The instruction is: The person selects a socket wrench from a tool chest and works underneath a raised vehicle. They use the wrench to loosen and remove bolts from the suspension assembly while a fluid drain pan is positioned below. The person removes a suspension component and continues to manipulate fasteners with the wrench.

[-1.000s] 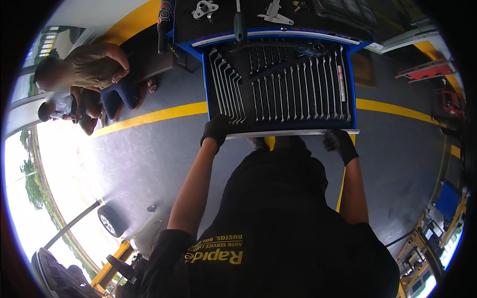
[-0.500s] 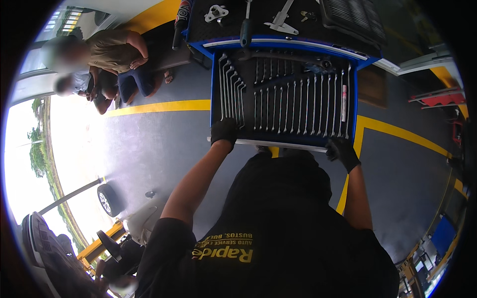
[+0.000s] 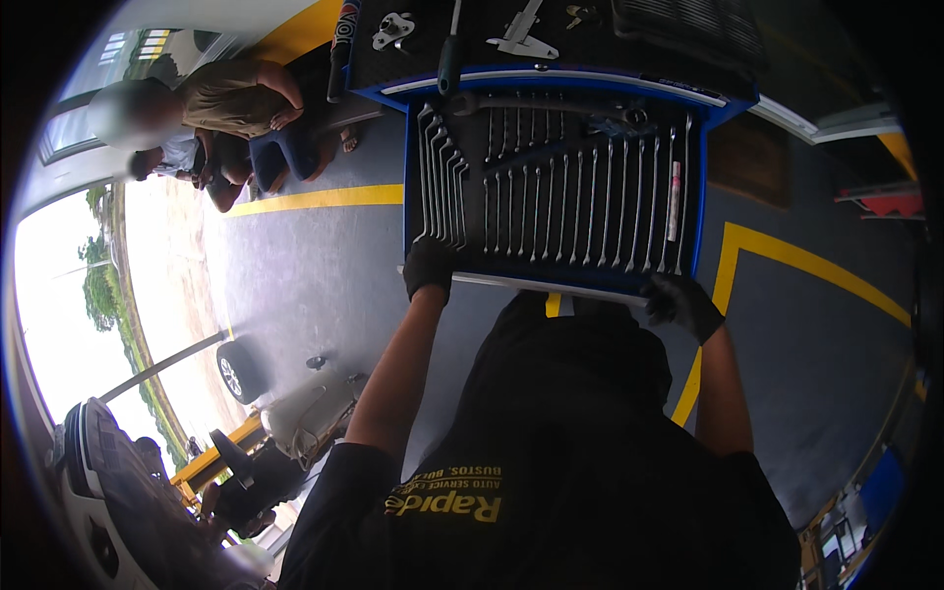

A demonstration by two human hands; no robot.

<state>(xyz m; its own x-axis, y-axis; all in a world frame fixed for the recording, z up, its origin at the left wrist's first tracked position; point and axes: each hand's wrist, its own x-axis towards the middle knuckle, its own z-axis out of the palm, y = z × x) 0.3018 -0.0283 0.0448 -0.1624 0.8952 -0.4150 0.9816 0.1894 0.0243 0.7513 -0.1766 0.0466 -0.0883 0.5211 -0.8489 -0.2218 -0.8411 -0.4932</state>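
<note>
A blue tool drawer (image 3: 700, 197) is pulled out toward me, lined in black. My left hand (image 3: 430, 267), in a black glove, is closed over the left end of its silver front edge (image 3: 536, 284). At the right end my gloved right hand (image 3: 682, 306) has its fingers curled on the same edge. Inside lie a row of combination wrenches (image 3: 577, 206), offset ring wrenches (image 3: 441, 182) at the left, and shorter wrenches (image 3: 521, 133) behind. A large wrench (image 3: 541, 102) lies across the back, and a pink-and-white marker-like stick (image 3: 675, 202) rests among the wrenches at the right.
On the blue cabinet top are a caliper (image 3: 523, 35), a dark-handled tool (image 3: 449, 64), a metal three-armed part (image 3: 394, 31) and a black ribbed tray (image 3: 688, 29). Two people (image 3: 236, 103) are at the far left. A wheel (image 3: 234, 372) and a vehicle (image 3: 108, 501) stand lower left.
My view has shifted and turned slightly, so the cabinet and drawer appear a little further left. Both hands stay at the drawer's front edge.
</note>
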